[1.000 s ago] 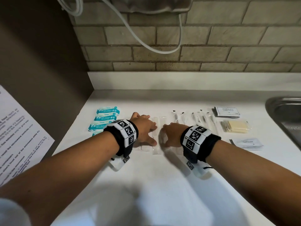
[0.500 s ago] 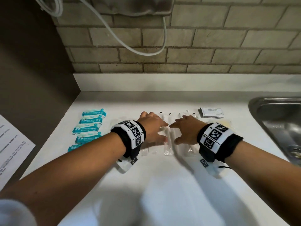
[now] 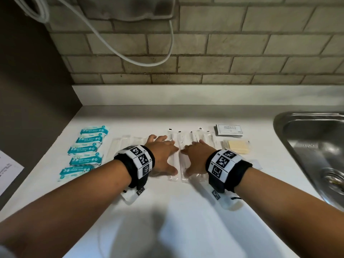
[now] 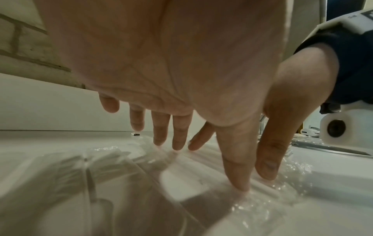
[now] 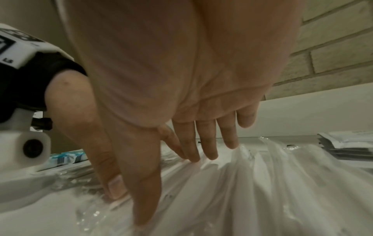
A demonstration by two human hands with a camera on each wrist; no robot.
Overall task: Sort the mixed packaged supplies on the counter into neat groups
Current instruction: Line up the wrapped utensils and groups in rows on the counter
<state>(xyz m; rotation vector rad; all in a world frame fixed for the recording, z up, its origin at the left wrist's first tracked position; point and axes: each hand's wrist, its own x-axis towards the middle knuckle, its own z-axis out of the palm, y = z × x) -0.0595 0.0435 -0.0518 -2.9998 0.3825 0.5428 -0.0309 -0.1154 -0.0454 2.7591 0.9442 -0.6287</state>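
- While both hands lie flat with fingers spread, gripping nothing, the left hand (image 3: pixel 162 155) and right hand (image 3: pixel 197 157) press side by side on the clear-wrapped packets (image 3: pixel 183 146) at the middle of the tabletop (image 3: pixel 186 211); thumbs nearly meet
- Teal wipe packets (image 3: pixel 86 149) sit in a column to the left; shampoo sachets (image 3: pixel 229 130) and a pale yellow packet (image 3: pixel 238 147) lie to the right, near the sink (image 3: pixel 312 149)
- Step in hand, as I judge it: squaring the clear packets into one tidy row
- Next move likely calls for light, even sliding pressure; slick film could skid or overlap
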